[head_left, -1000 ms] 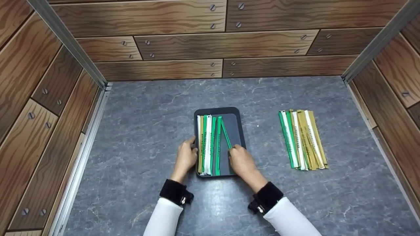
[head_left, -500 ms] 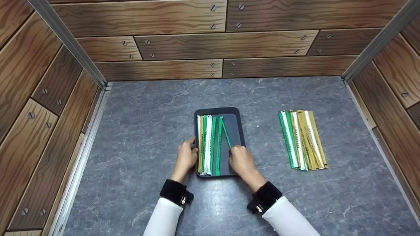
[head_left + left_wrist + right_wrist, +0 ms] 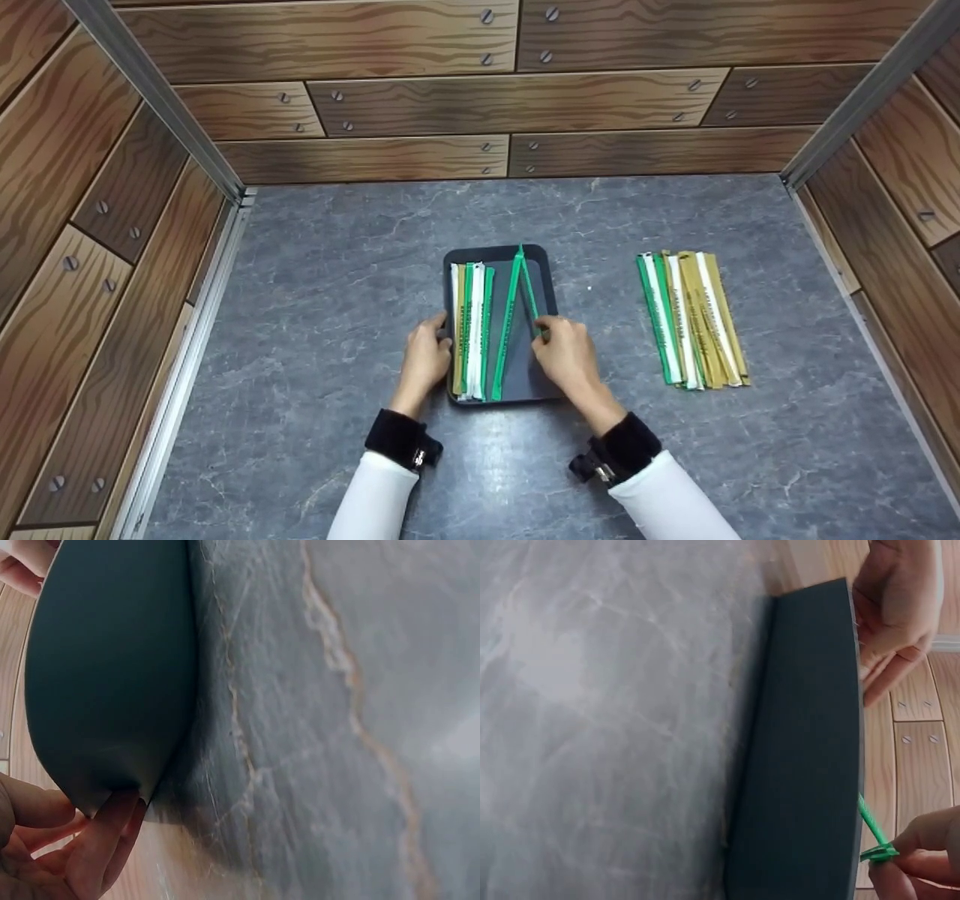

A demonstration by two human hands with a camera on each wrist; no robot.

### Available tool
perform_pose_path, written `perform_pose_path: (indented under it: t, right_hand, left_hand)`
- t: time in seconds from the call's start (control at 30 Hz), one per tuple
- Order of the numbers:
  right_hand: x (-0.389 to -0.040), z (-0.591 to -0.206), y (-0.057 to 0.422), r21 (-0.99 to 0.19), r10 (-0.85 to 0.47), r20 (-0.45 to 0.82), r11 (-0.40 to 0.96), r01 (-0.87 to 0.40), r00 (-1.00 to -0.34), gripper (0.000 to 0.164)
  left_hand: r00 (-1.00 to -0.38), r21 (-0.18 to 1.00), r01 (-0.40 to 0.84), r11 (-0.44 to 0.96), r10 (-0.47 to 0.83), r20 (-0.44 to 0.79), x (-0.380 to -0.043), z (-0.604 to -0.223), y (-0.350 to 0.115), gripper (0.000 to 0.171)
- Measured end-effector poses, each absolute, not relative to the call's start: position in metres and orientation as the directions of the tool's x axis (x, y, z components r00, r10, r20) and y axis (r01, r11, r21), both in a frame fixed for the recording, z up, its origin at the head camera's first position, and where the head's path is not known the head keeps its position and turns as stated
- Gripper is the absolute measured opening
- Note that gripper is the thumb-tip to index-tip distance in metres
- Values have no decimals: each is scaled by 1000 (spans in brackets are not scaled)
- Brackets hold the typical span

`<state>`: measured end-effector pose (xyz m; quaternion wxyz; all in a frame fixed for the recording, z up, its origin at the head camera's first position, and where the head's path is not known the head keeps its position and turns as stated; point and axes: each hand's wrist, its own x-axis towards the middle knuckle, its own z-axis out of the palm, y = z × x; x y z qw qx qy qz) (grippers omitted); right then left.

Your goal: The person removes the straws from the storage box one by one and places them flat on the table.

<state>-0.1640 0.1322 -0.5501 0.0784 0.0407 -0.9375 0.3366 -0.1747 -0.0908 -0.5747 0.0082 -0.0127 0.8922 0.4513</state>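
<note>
A dark rectangular tray [image 3: 534, 367] lies on the grey table in the head view. My left hand [image 3: 426, 358] grips its left rim, thumb and fingers on the edge in the left wrist view. In its left half lie several wrapped straws [image 3: 474, 330], white, gold and green, side by side. My right hand [image 3: 568, 354] pinches the near end of a green wrapped straw [image 3: 529, 289] over the tray's right side; its flat end shows in the right wrist view. A second green straw [image 3: 507, 330] slants beside it; their far ends meet near the far rim.
To the right of the tray, a loose bunch of gold, white and green wrapped straws [image 3: 694, 321] lies on the table [image 3: 345, 247]. Wood-patterned walls [image 3: 420, 109] enclose the table at the back and both sides.
My right hand has moved a little right and away from me with the green straw. The second green straw's far end has swung right and toward the far rim. The left hand stays put.
</note>
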Motion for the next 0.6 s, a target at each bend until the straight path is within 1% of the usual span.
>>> perform_pose_path:
  t: [0.17, 0.33, 0.6]
  right_hand:
    - [-167, -546, 141, -655, 30, 231, 744, -133, -972, 27]
    - [-173, -544, 151, -663, 61, 255, 737, -128, -965, 25]
    - [-181, -539, 171, -571, 137, 244, 820, -28, -960, 27]
  left_hand:
    - [-1000, 801, -6, 599, -11, 1, -174, -576, -92, 47]
    - [-1000, 802, -6, 597, -12, 2, -174, -577, -92, 47]
    - [-1000, 813, -22, 582, -15, -17, -174, -577, -92, 48]
